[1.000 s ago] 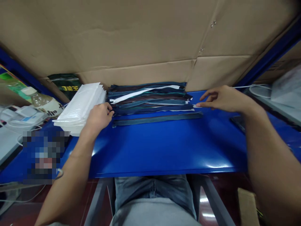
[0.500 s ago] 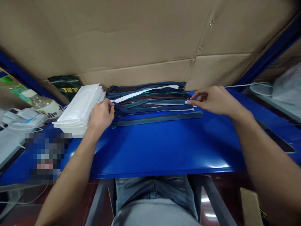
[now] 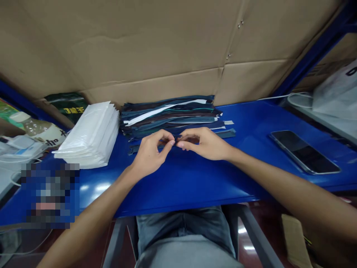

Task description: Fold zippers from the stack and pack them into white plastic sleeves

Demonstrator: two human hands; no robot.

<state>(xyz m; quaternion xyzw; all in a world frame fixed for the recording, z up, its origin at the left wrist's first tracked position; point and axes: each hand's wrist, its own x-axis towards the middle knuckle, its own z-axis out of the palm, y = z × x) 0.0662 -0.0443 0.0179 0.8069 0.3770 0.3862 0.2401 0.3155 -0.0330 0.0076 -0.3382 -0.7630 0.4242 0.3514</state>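
Note:
My left hand [image 3: 153, 150] and my right hand [image 3: 205, 143] meet in front of a pile of strips, fingertips almost touching. Each pinches thumb against fingers on a small dark blue bit of a strip, mostly hidden by the fingers. Behind them lies the pile of long, narrow fabric strips [image 3: 167, 123], which look like zippers, in dark blue, teal and brown. A white strip [image 3: 164, 111] runs slantwise across its top. One teal strip [image 3: 227, 133] lies at the near side of the pile, partly covered by my hands.
Left of the pile stands a stack of white packets [image 3: 89, 130]. Beyond it are a bottle [image 3: 41, 128] and a dark green bag [image 3: 67, 106]. A phone [image 3: 305, 152] lies on the blue table [image 3: 178, 186] at right. A cardboard wall [image 3: 139, 44] rises behind.
Both hands have left the opposite ends of the pile and come together in front of its middle. The view has shifted, so the whole phone shows.

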